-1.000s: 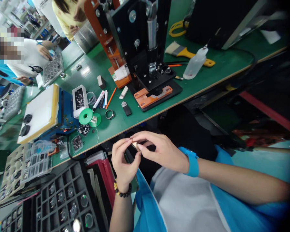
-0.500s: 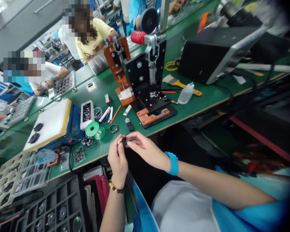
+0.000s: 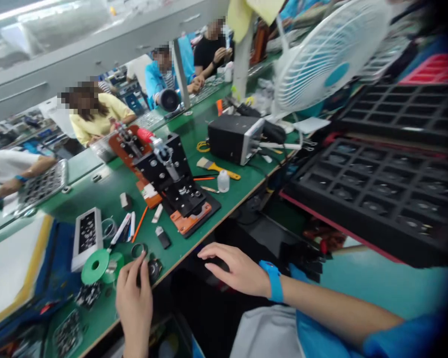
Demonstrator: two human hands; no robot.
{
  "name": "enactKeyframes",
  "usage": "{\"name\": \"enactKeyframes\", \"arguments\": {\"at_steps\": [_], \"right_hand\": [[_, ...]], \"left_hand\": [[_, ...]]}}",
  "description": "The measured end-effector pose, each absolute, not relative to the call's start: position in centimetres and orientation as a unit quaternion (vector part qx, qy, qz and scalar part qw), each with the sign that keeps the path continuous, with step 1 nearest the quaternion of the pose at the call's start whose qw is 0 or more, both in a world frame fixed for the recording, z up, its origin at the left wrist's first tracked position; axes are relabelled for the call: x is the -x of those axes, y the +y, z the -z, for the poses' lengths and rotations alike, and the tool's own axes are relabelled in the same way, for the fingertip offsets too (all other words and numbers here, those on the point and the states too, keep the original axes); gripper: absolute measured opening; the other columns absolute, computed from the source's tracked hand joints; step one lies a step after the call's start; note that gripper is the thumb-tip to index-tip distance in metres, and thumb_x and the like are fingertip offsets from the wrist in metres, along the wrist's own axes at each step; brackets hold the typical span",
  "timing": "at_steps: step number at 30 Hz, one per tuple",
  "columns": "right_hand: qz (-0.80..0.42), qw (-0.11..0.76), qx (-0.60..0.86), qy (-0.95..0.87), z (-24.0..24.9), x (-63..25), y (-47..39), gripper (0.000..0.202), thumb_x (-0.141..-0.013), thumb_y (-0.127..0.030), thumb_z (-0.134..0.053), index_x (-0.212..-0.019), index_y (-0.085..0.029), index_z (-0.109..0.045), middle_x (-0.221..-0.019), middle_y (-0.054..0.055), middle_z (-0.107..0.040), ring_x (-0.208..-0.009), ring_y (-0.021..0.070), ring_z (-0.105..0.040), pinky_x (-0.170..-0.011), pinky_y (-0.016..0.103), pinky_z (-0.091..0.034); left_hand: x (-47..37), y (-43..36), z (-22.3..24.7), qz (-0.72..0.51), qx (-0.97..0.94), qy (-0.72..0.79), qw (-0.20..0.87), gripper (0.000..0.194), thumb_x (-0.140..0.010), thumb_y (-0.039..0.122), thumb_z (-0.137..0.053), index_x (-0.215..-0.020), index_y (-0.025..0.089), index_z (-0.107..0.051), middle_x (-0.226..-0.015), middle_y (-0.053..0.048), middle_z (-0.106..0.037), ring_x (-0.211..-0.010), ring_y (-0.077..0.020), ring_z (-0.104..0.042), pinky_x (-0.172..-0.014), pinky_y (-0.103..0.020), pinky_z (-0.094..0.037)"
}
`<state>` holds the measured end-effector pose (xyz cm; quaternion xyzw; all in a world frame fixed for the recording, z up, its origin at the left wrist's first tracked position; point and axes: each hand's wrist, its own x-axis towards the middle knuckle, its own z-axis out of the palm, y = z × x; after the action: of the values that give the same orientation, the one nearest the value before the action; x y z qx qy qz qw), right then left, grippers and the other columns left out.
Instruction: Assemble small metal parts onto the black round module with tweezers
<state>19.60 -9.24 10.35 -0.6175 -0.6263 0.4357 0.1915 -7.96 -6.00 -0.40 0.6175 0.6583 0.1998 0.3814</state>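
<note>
Low in the frame, the left hand (image 3: 134, 298) pinches a small dark round part (image 3: 154, 270) at the green bench (image 3: 108, 191) edge — beside a green spool (image 3: 95, 259). The right hand (image 3: 237, 268) hovers lower centre, fingers (image 3: 209, 251) loosely spread — holding nothing.

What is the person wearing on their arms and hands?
Both hands are bare, with no gloves. The right hand has a bright blue band round its wrist, and a blue sleeve higher up. The left hand shows nothing worn.

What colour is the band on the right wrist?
Blue; the wristband shows best in the head view, just behind the right hand.
</note>
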Motion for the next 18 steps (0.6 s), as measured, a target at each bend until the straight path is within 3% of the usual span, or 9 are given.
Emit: {"name": "enactKeyframes", "arguments": {"at_steps": [3, 5, 7, 8, 10, 11, 15, 18], "right_hand": [[-0.332, 0.196, 0.659, -0.646, -11.0, -22.8, -9.4, 0.017, -0.107, -0.022, -0.061, -0.123, -0.027, -0.063, -0.118, -0.006, -0.070, -0.111, 0.0047, -0.068, -0.100, 0.020, -0.055], [-0.247, 0.200, 0.700, -0.639, -11.1, -25.1, -8.3, 0.019, -0.106, -0.022, -0.062, -0.124, -0.028, -0.064, -0.119, -0.006, -0.070, -0.109, 0.0055, -0.067, -0.099, 0.022, -0.055], [-0.165, 0.190, 0.743, -0.621, -10.7, -27.4, -6.2, 0.026, -0.106, -0.028, -0.064, -0.131, -0.028, -0.061, -0.126, -0.003, -0.067, -0.106, 0.0087, -0.066, -0.097, 0.026, -0.056], [-0.142, 0.172, 0.757, -0.615, -10.4, -28.5, -4.9, 0.033, -0.105, -0.034, -0.067, -0.136, -0.027, -0.059, -0.132, -0.001, -0.065, -0.108, 0.0114, -0.066, -0.098, 0.030, -0.056], [-0.122, 0.127, 0.760, -0.625, -9.6, -30.1, -1.9, 0.052, -0.101, -0.043, -0.071, -0.145, -0.022, -0.054, -0.144, 0.003, -0.061, -0.130, 0.0201, -0.061, -0.108, 0.039, -0.053], [-0.126, 0.099, 0.756, -0.634, -9.2, -30.6, -0.4, 0.056, -0.100, -0.043, -0.073, -0.148, -0.021, -0.052, -0.145, 0.003, -0.060, -0.132, 0.0221, -0.061, -0.105, 0.040, -0.054], [-0.134, 0.013, 0.756, -0.640, -7.3, -31.6, 4.0, 0.044, -0.098, -0.027, -0.070, -0.140, -0.020, -0.060, -0.127, 0.002, -0.064, -0.116, 0.0260, -0.066, -0.076, 0.041, -0.051], [-0.156, -0.001, 0.755, -0.637, -6.1, -32.0, 5.8, 0.039, -0.098, -0.027, -0.070, -0.135, -0.022, -0.059, -0.126, 0.000, -0.063, -0.108, 0.0215, -0.066, -0.073, 0.038, -0.046]], "left_hand": [[8.5, -6.1, 1.0, -0.177, -0.572, 0.687, 0.413, 0.050, -0.104, 0.064, -0.051, -0.123, 0.026, -0.077, -0.125, -0.002, -0.069, -0.117, -0.0244, -0.066, -0.093, -0.038, -0.049], [9.3, -6.2, 1.6, -0.150, -0.576, 0.678, 0.431, 0.060, -0.093, 0.076, -0.060, -0.129, 0.030, -0.076, -0.119, -0.002, -0.069, -0.086, -0.0206, -0.065, -0.067, -0.036, -0.050], [10.2, -6.2, 2.3, -0.145, -0.615, 0.641, 0.436, 0.071, -0.086, 0.075, -0.069, -0.143, 0.031, -0.068, -0.121, -0.002, -0.067, -0.068, -0.0151, -0.053, -0.061, -0.034, -0.050], [10.6, -6.2, 2.6, -0.131, -0.629, 0.628, 0.440, 0.074, -0.086, 0.072, -0.071, -0.147, 0.031, -0.065, -0.126, -0.002, -0.066, -0.073, -0.0163, -0.056, -0.061, -0.033, -0.051], [11.2, -6.2, 2.8, -0.117, -0.618, 0.622, 0.466, 0.078, -0.082, 0.074, -0.073, -0.143, 0.026, -0.065, -0.129, -0.004, -0.067, -0.093, -0.0226, -0.062, -0.065, -0.034, -0.052], [11.4, -6.1, 2.8, -0.104, -0.603, 0.628, 0.481, 0.082, -0.081, 0.075, -0.073, -0.145, 0.024, -0.064, -0.128, -0.005, -0.068, -0.094, -0.0241, -0.061, -0.067, -0.035, -0.052], [11.0, -5.6, 1.7, -0.068, -0.545, 0.665, 0.506, 0.091, -0.076, 0.079, -0.074, -0.146, 0.023, -0.064, -0.131, -0.006, -0.069, -0.076, -0.0203, -0.050, -0.073, -0.039, -0.048], [9.9, -5.0, 0.2, -0.069, -0.520, 0.689, 0.500, 0.089, -0.072, 0.081, -0.074, -0.137, 0.020, -0.070, -0.134, -0.006, -0.069, -0.078, -0.0212, -0.049, -0.074, -0.040, -0.046]]}}
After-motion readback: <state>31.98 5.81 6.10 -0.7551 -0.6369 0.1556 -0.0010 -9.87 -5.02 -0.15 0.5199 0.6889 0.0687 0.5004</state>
